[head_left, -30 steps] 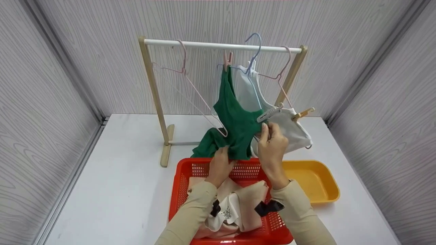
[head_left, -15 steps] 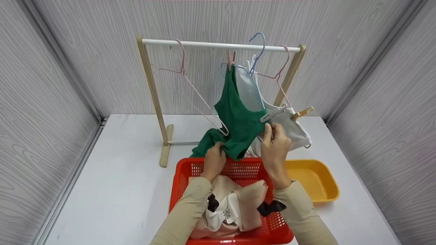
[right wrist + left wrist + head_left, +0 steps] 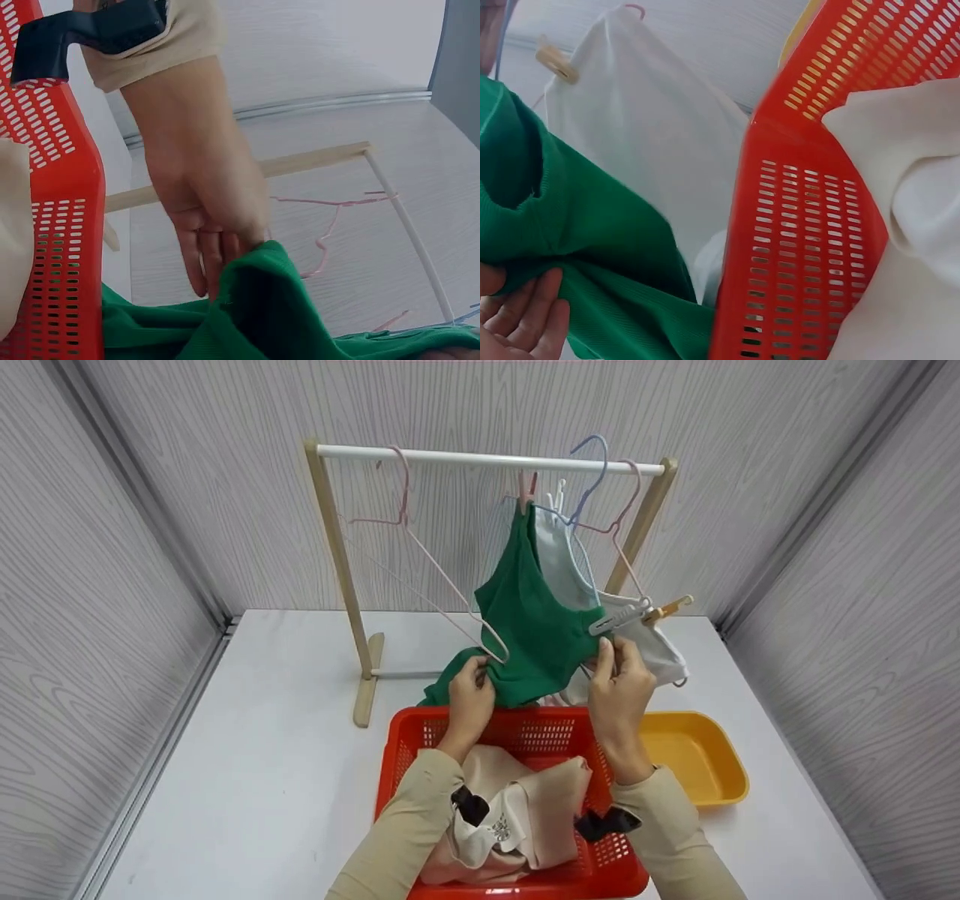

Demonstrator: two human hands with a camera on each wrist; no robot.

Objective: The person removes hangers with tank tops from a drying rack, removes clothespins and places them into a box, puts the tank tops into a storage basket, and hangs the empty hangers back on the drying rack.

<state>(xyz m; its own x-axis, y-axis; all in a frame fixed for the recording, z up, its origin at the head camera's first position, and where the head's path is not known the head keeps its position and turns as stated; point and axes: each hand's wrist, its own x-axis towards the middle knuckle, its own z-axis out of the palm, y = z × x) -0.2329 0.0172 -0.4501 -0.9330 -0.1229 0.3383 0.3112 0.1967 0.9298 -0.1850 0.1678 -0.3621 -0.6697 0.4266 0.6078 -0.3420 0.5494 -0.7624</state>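
A green tank top [image 3: 532, 630] hangs askew from a blue hanger [image 3: 582, 506], whose hook rises across the rack's white bar in the head view. A pink clothespin [image 3: 527, 493] clips one shoulder, and a whitish clothespin [image 3: 619, 616] sits at the other. Just below that whitish pin, my right hand [image 3: 621, 690] pinches the green fabric. My left hand [image 3: 471, 697] grips the cloth lower down on the left, beside the lower corner of a pink hanger [image 3: 454, 585]. In the right wrist view, the left hand [image 3: 210, 172] holds a fold of the tank top [image 3: 262, 307].
Behind hangs a white top [image 3: 562, 555] with an orange clothespin [image 3: 667, 610], near another pink hanger [image 3: 619, 529]. A red basket [image 3: 397, 735] in front holds beige and white cloth [image 3: 555, 810]. A yellow tray [image 3: 690, 757] stands at its right. The wooden rack [image 3: 334, 547] spans the back.
The blue hanger, the tank top's upper part and my right hand have shifted right. My left hand has moved left and up, taking the lower cloth, which now stretches wider between both hands.
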